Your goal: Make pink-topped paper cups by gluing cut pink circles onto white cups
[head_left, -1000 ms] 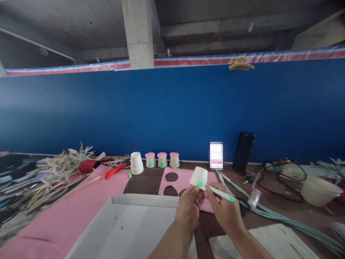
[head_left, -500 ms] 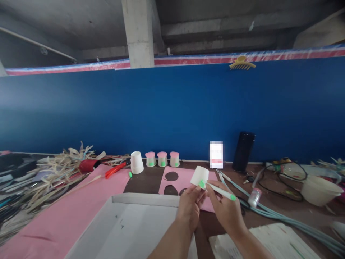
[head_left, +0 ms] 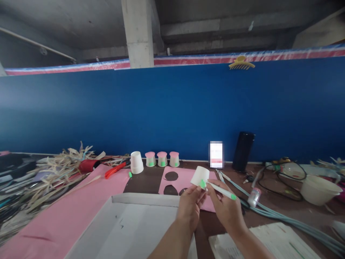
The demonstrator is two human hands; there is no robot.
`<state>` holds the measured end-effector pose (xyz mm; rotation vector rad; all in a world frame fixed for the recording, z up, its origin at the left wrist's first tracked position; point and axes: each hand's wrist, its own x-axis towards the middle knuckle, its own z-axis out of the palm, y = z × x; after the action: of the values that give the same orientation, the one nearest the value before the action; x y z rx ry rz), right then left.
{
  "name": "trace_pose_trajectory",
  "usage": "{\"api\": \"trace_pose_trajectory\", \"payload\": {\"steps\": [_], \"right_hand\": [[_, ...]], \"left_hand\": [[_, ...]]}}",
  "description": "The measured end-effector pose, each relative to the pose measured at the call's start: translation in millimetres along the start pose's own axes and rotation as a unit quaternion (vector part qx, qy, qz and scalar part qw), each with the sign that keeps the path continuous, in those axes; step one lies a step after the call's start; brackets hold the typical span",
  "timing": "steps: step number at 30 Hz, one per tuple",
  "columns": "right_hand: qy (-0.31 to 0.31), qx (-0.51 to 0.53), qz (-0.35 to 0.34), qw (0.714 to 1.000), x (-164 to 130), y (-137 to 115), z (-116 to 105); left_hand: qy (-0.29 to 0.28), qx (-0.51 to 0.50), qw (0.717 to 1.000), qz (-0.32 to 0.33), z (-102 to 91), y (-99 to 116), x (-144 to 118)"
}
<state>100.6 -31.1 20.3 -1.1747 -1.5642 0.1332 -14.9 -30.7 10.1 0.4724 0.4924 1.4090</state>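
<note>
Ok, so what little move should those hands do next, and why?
Perhaps one small dab with the white, green-ended marker. The right hand holds it close to the uneven green patch on the tapered, paper-like white cup, which the left hand steadies. That patch looks less neat than the squarish green marks on the three pale cups with round pink tops.

near white tapered cup (head_left: 198,175): green patch | slim white marker pen (head_left: 219,189): green end | far flat blue panel (head_left: 172,111) | flat dark-brown table (head_left: 144,182) | near shallow white box (head_left: 145,226)

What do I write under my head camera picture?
The left hand holds a white cup; the right hand, a marker at the cup's green patch.
</note>
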Motion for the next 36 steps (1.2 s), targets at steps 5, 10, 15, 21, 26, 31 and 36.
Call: {"api": "trace_pose_trajectory", "payload": {"steps": [5,10,15,21,26,31,36], "right_hand": [[0.002,-0.006,-0.008,1.0,0.7,1.0,0.6],[0.003,-0.008,-0.014,1.0,0.9,-2.8,-2.0],[-0.029,0.002,-0.011,1.0,-0.4,-8.6,-3.2],[-0.033,-0.034,-0.014,0.999,0.0,-9.8,-2.5],[-0.026,-0.044,-0.019,0.999,-1.7,-7.5,-2.7],[-0.057,-0.021,-0.017,0.998,-2.0,-8.9,-1.4],[-0.018,-0.023,-0.027,0.999,-0.7,-9.1,-3.0]], "left_hand": [[-0.009,0.008,1.0,0.001,2.9,2.2,-1.5],[-0.003,0.011,1.0,-0.001,3.1,1.0,-0.8],[-0.013,0.018,1.0,0.014,-1.1,-1.1,1.7],[-0.016,0.016,1.0,0.014,-3.0,-1.7,2.8],[0.005,0.015,1.0,0.008,-2.4,-2.1,3.5],[-0.01,0.018,1.0,0.018,-1.6,-1.6,2.4],[0.035,-0.026,0.999,0.004,-2.1,-0.6,1.4]]}}
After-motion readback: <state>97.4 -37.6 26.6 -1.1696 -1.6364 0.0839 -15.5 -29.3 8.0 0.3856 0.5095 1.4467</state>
